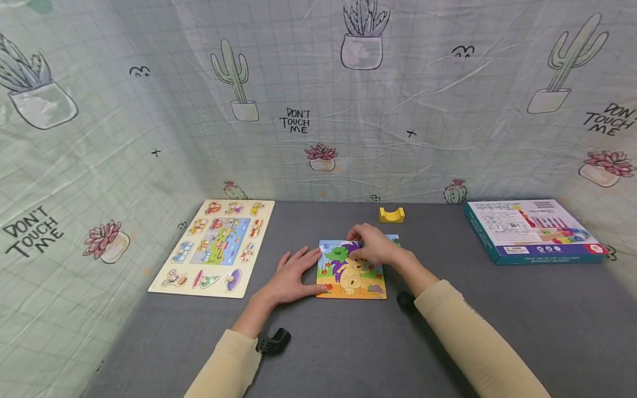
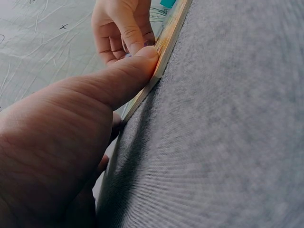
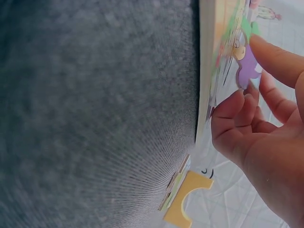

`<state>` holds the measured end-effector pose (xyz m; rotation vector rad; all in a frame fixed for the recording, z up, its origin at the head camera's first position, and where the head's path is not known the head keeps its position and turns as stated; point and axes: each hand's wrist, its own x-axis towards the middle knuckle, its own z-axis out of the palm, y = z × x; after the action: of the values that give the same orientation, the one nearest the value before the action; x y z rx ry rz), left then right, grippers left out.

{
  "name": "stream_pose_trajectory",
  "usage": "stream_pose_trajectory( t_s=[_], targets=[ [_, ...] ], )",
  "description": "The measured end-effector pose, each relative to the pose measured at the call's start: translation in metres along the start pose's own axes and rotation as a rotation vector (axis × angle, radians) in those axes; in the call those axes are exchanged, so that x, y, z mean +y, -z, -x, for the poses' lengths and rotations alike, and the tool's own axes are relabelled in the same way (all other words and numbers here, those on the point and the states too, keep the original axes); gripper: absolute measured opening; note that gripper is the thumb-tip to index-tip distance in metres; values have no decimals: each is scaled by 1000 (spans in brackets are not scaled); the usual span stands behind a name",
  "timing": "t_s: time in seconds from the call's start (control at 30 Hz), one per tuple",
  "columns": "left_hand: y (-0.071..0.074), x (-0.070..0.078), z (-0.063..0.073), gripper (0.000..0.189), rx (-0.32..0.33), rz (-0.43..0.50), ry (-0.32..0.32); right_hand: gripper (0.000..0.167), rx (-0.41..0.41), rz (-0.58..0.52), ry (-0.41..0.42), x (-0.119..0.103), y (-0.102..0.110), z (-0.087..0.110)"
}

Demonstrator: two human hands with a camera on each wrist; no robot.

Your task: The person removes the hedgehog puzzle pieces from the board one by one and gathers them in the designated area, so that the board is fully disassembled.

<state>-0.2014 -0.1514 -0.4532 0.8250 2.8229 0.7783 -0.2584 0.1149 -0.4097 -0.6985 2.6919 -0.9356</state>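
A small jigsaw puzzle (image 1: 365, 290) with a purple-and-yellow cartoon animal lies on the grey table in the head view. My left hand (image 1: 293, 279) rests at its left side, fingers spread, with the thumb on the front left corner; the left wrist view shows that thumb on the board's wooden edge (image 2: 166, 52). Above the puzzle's back part, my right hand (image 1: 374, 245) pinches a purple jigsaw piece (image 3: 248, 69), seen tilted up off the board in the right wrist view. The right hand partly covers the picture's top.
Behind the puzzle stands a yellow arch block (image 1: 391, 216). One or more loose pieces (image 1: 393, 237) lie just past the puzzle's back right corner. A wooden peg puzzle (image 1: 199, 287) is on the left, a boxed toy set (image 1: 537, 229) on the right. Patterned cloth (image 1: 388, 155) hangs behind.
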Motion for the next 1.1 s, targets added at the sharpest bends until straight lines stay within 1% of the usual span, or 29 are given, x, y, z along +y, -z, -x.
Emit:
stream_pose_trajectory(
  t_s=[0.23, 0.37, 0.47, 0.67, 1.1],
  targets=[
    [0, 0, 0, 86, 1, 0, -1, 17, 16, -67, 18, 2, 1, 2],
    [0, -1, 0, 86, 0, -2, -2, 13, 8, -85, 9, 2, 1, 2],
    [0, -1, 0, 86, -1, -4, -3, 12, -7, -90, -4, 0, 1, 2],
    [0, 0, 0, 86, 0, -3, -5, 11, -32, -85, 8, -2, 1, 1],
    [-1, -1, -1, 86, 5, 1, -4, 9, -38, -60, 14, -6, 3, 1]
  ],
)
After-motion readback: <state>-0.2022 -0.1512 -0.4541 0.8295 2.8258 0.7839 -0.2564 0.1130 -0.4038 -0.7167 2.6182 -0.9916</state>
